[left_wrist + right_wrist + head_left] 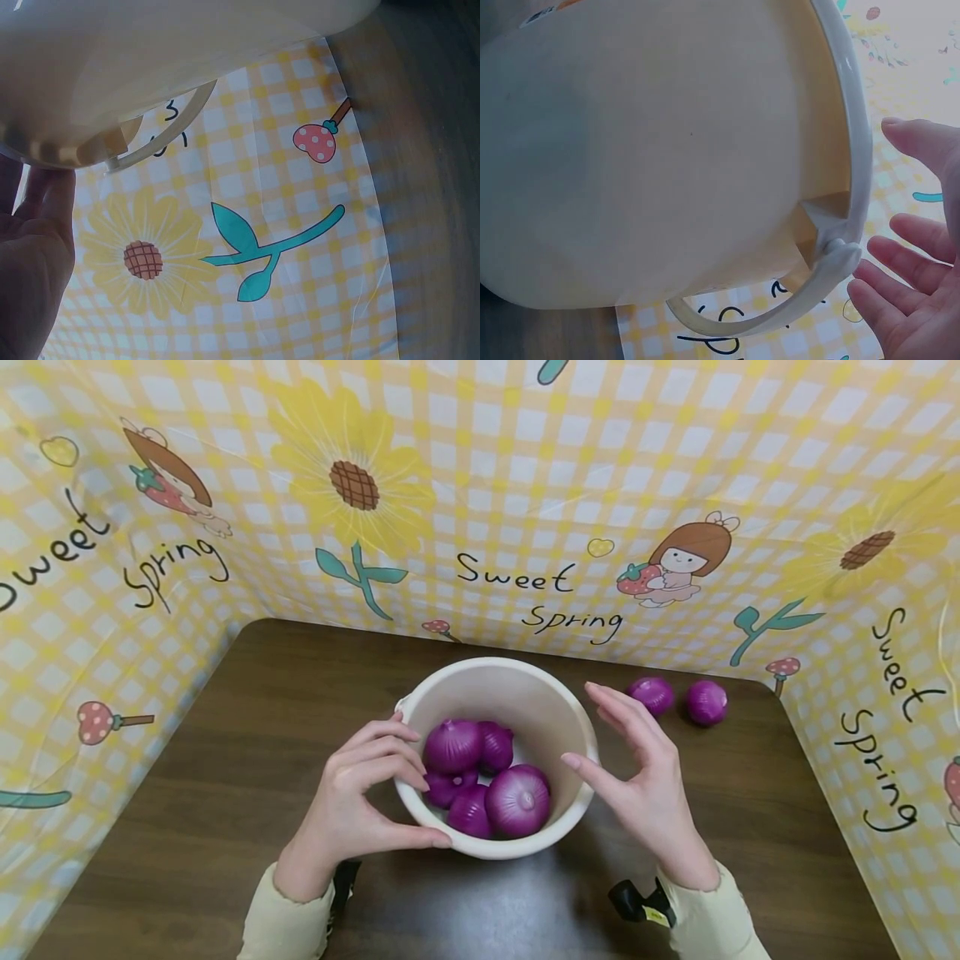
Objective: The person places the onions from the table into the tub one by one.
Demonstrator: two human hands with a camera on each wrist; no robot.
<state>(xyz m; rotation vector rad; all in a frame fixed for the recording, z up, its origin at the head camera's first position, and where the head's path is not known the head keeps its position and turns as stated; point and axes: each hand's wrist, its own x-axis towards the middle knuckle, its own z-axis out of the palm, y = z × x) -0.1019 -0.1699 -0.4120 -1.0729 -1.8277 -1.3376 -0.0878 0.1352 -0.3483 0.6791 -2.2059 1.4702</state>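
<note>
A cream bucket [510, 848] stands on the table with several purple onions [517, 800] heaped at its bottom. My left hand [360, 797] holds the bucket's left rim, fingers over the edge and thumb at the near side. On the other side, my right hand [645, 768] is spread, thumb and fingers apart, close by the right rim. The right wrist view shows a gap between this hand [922, 300] and the bucket wall [667, 150]. The bucket's handle [750, 326] hangs down along its far side.
Two more purple onions, one [651, 695] just behind my right fingers and another [707, 702] farther right, lie on the dark wooden table [757, 827]. A yellow checked cloth [495, 485] with printed flowers walls in the back and both sides.
</note>
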